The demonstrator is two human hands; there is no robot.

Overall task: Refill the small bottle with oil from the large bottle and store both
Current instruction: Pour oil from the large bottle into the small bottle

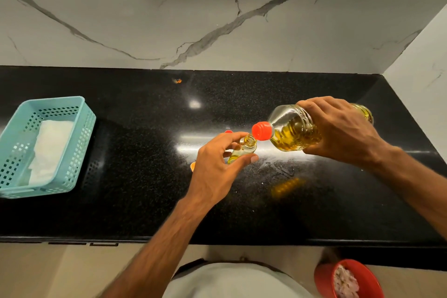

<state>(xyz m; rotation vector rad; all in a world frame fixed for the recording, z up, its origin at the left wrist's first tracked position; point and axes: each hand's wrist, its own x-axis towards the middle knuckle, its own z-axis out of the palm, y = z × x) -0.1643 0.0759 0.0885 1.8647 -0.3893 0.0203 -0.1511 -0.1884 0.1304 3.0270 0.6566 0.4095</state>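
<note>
My right hand (338, 130) grips the large clear oil bottle (294, 128), tipped on its side with its red spout cap (262, 130) pointing left. The spout hovers just above the open mouth of the small bottle (244, 147). My left hand (217, 164) holds that small bottle between thumb and fingers above the black countertop (145, 152); it is tilted and holds some yellow oil. A small red cap (228, 131) lies on the counter just behind my left fingers. Something orange (192, 166) peeks out at the left edge of my left hand.
A light blue perforated basket (82, 126) with a white cloth inside stands at the counter's left. A red bin (324, 276) with scraps sits on the floor at the lower right. Marble walls close off the back and right side.
</note>
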